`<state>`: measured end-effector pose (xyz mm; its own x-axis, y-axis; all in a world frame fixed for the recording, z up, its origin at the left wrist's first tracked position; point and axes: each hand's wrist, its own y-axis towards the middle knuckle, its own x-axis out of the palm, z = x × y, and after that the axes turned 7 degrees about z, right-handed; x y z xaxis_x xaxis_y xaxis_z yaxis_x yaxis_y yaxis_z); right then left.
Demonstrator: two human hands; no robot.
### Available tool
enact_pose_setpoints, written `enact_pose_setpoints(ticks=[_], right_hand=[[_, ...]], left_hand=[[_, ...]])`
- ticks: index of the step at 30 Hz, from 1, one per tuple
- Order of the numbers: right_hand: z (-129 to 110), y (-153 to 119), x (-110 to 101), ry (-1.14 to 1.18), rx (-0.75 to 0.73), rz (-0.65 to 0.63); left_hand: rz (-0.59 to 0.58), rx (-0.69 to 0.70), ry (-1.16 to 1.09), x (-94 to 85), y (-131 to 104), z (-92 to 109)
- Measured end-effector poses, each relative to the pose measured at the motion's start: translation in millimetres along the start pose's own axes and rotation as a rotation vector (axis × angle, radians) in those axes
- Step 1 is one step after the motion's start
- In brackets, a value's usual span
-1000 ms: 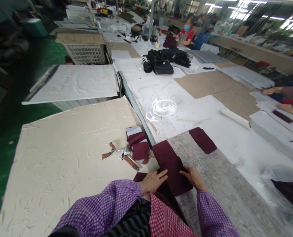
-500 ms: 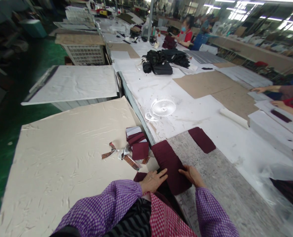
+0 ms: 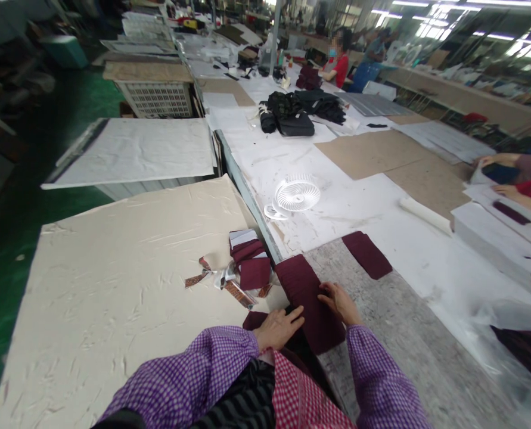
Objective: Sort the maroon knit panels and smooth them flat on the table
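The left hand [image 3: 279, 328] rests with its grip apart, fingertips spread on the left edge of a maroon cloth piece [image 3: 312, 310]. The right hand [image 3: 342, 304] bends its fingers at the opposite edge; whether that grip is closed on fabric cannot be told. The piece lies flat near the body, along the inner edge of the grey-topped bench [image 3: 381, 322]. It looks light and soft, perhaps layered, apt to crease or slide out of line if pushed from one side. Both long edges offer the best hold, with a flat palm steadying the middle.

Compared with half a second earlier, the right hand has moved farther up its edge, leaving the near right corner uncovered; the left has hardly shifted. Small maroon pieces [image 3: 255, 274] sit left of the cloth, and a separate maroon panel [image 3: 367, 255] lies beyond it to the right, both unchanged. Farther off, the white fan [image 3: 298, 195] stands in place, while a co-worker's hands [image 3: 500, 159] now have pale material lifted beside them.
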<state>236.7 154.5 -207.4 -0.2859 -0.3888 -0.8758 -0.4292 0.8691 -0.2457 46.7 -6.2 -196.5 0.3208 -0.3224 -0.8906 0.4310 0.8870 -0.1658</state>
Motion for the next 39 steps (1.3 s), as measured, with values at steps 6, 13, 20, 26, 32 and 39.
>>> enact_pose_setpoints(ticks=[6, 13, 20, 26, 32, 39], right_hand=[[-4.6, -1.4, -3.8, -0.008, -0.056, 0.010], [13.8, -8.8, -2.3, 0.058, 0.096, -0.024], [14.7, -1.6, -1.2, 0.029, 0.166, -0.046], [8.5, 2.3, -6.2, -0.030, 0.161, -0.067], [-6.1, -8.1, -4.1, -0.149, 0.166, 0.021], [-1.8, -8.6, -4.9, -0.156, 0.077, 0.008]], left_hand=[[-0.034, -0.008, -0.055, -3.0, 1.1, -1.8], [-0.041, -0.011, -0.091, -6.5, 1.6, -2.9], [-0.067, 0.013, -0.085, -5.6, 0.9, -5.4], [-0.052, 0.019, -0.079, -3.3, 1.6, -6.1], [-0.020, 0.009, -0.055, -3.8, 2.9, -5.4], [-0.051, 0.008, -0.077, -8.2, 3.4, -5.5]])
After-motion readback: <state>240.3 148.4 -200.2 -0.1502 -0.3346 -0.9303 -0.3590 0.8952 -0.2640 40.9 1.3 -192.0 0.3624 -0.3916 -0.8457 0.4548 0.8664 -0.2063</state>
